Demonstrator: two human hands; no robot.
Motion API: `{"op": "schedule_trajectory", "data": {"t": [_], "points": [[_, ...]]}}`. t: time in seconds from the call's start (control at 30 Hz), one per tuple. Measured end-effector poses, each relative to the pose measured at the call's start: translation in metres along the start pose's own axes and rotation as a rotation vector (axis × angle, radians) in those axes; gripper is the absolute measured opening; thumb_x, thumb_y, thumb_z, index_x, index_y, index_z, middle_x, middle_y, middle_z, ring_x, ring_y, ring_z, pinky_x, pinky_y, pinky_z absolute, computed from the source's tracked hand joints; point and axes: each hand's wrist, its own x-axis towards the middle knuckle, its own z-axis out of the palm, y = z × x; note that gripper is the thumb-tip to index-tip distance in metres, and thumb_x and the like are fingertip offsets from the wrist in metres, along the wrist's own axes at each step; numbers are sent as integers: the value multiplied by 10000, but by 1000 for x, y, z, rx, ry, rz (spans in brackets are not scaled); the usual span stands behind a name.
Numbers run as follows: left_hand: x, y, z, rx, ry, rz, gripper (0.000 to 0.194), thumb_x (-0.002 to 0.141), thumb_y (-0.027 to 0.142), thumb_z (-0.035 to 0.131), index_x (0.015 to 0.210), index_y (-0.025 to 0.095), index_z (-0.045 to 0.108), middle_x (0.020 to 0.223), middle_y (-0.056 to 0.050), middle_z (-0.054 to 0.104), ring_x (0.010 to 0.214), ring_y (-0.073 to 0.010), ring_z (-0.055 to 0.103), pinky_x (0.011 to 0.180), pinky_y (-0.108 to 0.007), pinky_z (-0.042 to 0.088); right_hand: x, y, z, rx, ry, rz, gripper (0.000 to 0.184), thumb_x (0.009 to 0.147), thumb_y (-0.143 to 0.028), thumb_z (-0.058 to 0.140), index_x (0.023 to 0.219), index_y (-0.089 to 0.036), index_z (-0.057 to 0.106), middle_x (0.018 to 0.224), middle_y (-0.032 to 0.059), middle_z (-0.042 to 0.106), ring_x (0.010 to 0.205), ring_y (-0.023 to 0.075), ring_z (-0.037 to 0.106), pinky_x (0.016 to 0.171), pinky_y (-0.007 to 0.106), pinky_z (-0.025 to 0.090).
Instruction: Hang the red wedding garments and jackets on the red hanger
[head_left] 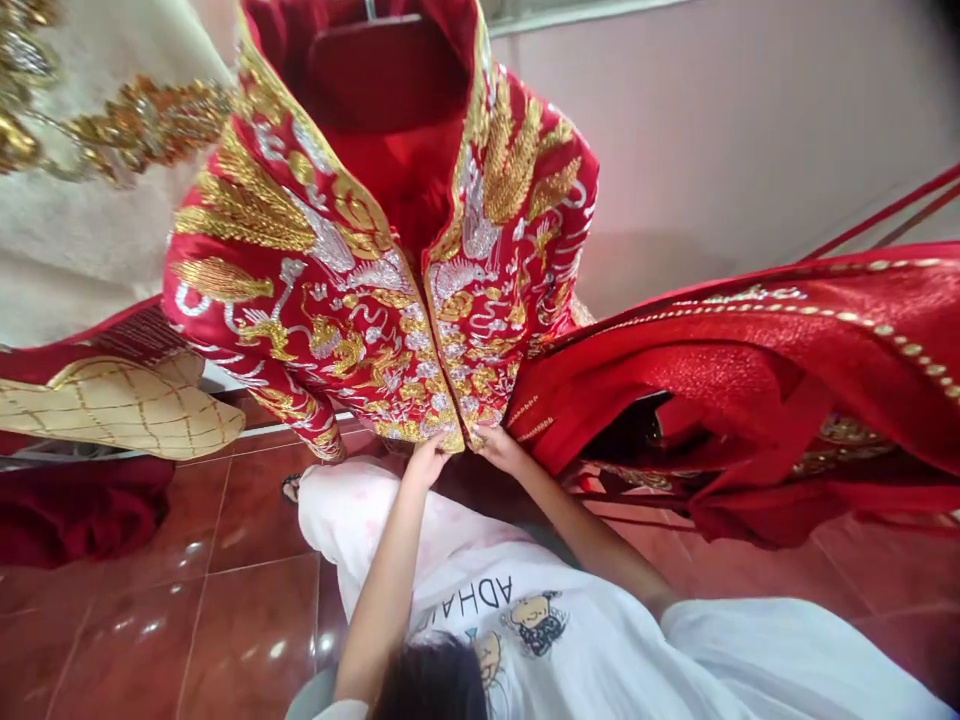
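A red jacket (pixel 352 260), thick with gold and silver embroidery, hangs in front of me, open down the front. My left hand (pixel 426 462) pinches the bottom hem of its left front panel. My right hand (pixel 496 447) grips the hem of the right front panel just beside it. Both hands meet at the bottom of the front opening, fingers closed on the cloth. Below them are my white printed T-shirt (pixel 570 640) and pale trousers (pixel 345 510).
A red garment with gold bead trim (pixel 787 370) hangs at the right. At the left are a cream piece quilted in gold (pixel 120 405), a white garment with gold embroidery (pixel 90 200) and dark red cloth (pixel 75 510) on the glossy red tile floor (pixel 187 620). Behind is a pink wall (pixel 712 120).
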Motion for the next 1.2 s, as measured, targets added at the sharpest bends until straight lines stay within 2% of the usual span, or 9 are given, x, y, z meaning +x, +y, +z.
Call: {"op": "schedule_trajectory", "data": {"t": [0.13, 0.23, 0.43, 0.6, 0.8, 1.0, 1.2], "points": [[-2, -5, -1, 81, -62, -53, 253, 737, -35, 654, 917, 144, 671, 963, -77, 724, 1014, -203, 668, 984, -370, 512, -14, -4, 0, 69, -3, -15, 361, 624, -197, 770, 952, -207, 618, 856, -2, 701, 710, 133, 658, 627, 251, 533], [0, -6, 1, 114, -71, -48, 224, 756, -37, 630, 900, 131, 668, 932, -63, 722, 938, -179, 683, 984, -365, 513, -21, -9, -1, 84, -2, -29, 350, 592, -157, 774, 902, -190, 617, 806, 0, 692, 707, 138, 661, 657, 266, 539], [-6, -4, 9, 133, -58, -28, 231, 759, -46, 619, 924, 110, 665, 918, -59, 718, 872, -148, 688, 950, -332, 533, -29, -19, 6, 79, 17, -61, 388, 522, -127, 790, 867, -176, 619, 742, -13, 686, 623, 130, 635, 582, 244, 513], [-9, -2, 12, 143, -89, -39, 274, 704, -69, 658, 921, 99, 675, 927, -75, 723, 863, -157, 692, 900, -306, 552, -33, -19, 15, 85, 24, -100, 458, 525, -123, 790, 948, -185, 626, 814, -20, 703, 688, 133, 656, 656, 257, 545], [-1, -4, 10, 145, -150, -82, 217, 772, -11, 618, 946, 97, 689, 998, -91, 713, 911, -155, 681, 914, -294, 541, -32, -12, 22, 99, 62, -171, 515, 520, -156, 797, 1008, -185, 634, 920, 6, 722, 788, 164, 678, 740, 293, 562], [-4, 0, 10, 154, -174, -140, 160, 789, -16, 592, 877, 64, 698, 868, -91, 712, 817, -137, 679, 906, -273, 537, -34, -12, 29, 89, 119, -224, 527, 495, -156, 803, 995, -183, 638, 934, 17, 723, 835, 177, 681, 774, 296, 560], [-4, -1, 9, 154, -176, -143, 216, 780, -21, 599, 936, 92, 696, 902, -79, 718, 856, -145, 680, 922, -290, 537, -36, -11, 30, 79, 138, -237, 510, 509, -172, 805, 991, -182, 638, 894, 27, 721, 856, 201, 679, 762, 315, 559]]}}
